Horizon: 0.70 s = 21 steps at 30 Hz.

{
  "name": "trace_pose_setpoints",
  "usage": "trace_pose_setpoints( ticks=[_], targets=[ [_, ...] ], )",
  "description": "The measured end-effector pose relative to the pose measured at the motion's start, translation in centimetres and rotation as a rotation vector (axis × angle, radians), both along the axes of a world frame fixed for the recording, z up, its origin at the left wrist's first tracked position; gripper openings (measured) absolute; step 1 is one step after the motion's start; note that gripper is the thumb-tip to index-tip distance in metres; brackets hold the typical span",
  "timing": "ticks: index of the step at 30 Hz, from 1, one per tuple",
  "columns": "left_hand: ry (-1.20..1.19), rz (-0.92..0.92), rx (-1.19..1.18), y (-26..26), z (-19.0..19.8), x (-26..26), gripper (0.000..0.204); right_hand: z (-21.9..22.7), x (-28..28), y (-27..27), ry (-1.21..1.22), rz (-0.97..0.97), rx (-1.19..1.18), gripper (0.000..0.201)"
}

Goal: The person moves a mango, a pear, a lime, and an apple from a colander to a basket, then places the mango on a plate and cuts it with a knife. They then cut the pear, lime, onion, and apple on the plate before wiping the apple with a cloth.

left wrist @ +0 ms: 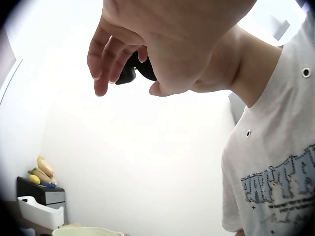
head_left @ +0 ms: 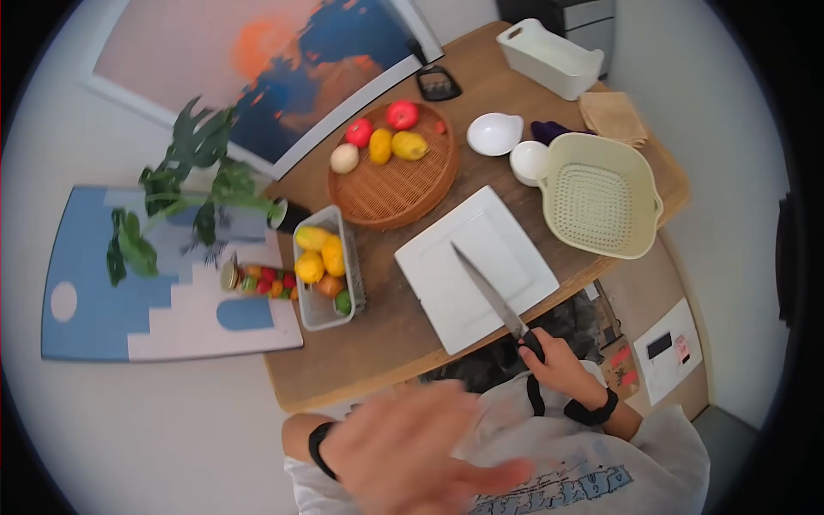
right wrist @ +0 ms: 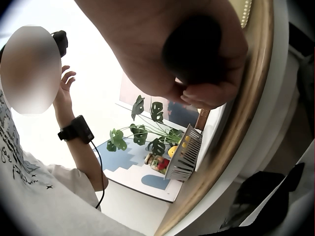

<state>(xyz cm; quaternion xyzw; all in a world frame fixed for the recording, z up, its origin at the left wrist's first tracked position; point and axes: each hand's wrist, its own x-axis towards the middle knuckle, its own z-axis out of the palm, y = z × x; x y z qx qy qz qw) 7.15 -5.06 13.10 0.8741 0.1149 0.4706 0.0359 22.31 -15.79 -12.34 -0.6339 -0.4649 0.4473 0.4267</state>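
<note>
My right hand (head_left: 562, 371) grips the black handle of a kitchen knife (head_left: 491, 293) at the table's front edge. The blade lies across a white square plate (head_left: 429, 273), pointing toward the back left. In the right wrist view, the fingers curl round the black handle (right wrist: 194, 49). My left hand (head_left: 408, 438) is raised close to the head camera, blurred, with nothing in it. The left wrist view shows that hand's fingers (left wrist: 110, 56) loosely bent in front of a black object (left wrist: 129, 73) up by the head.
A round wicker tray (head_left: 386, 196) with fruit sits behind the plate. To the left stands a clear plastic basket (head_left: 322, 322) of fruit beside a plant (head_left: 210, 154). On the right are a cream colander (head_left: 601, 206), white bowls (head_left: 495, 135), a folded cloth (head_left: 614, 118) and a white bin (head_left: 549, 64).
</note>
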Motion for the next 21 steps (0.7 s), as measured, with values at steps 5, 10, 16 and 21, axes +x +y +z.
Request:
trace_pose_setpoints(
  ticks=[5, 10, 16, 21],
  targets=[
    [0.398, 0.251, -0.115, 7.2, -0.4, -1.4, 0.040, 1.0, 0.8, 0.7, 0.077, 0.006, -0.032, 0.024],
    [0.586, 0.360, 0.088, 21.1, -8.2, 0.4, 0.017, -0.1, 1.7, 1.3, 0.099, 0.016, 0.031, 0.025],
    [0.810, 0.613, -0.240, 35.9, -18.4, -1.7, 0.030, 0.7, 3.1, 0.3, 0.155, 0.063, -0.068, 0.027],
    [0.684, 0.674, -0.309, 43.3, -24.5, -1.5, 0.048, 2.5, 5.2, -0.6, 0.211, 0.089, -0.142, 0.031]
  ],
)
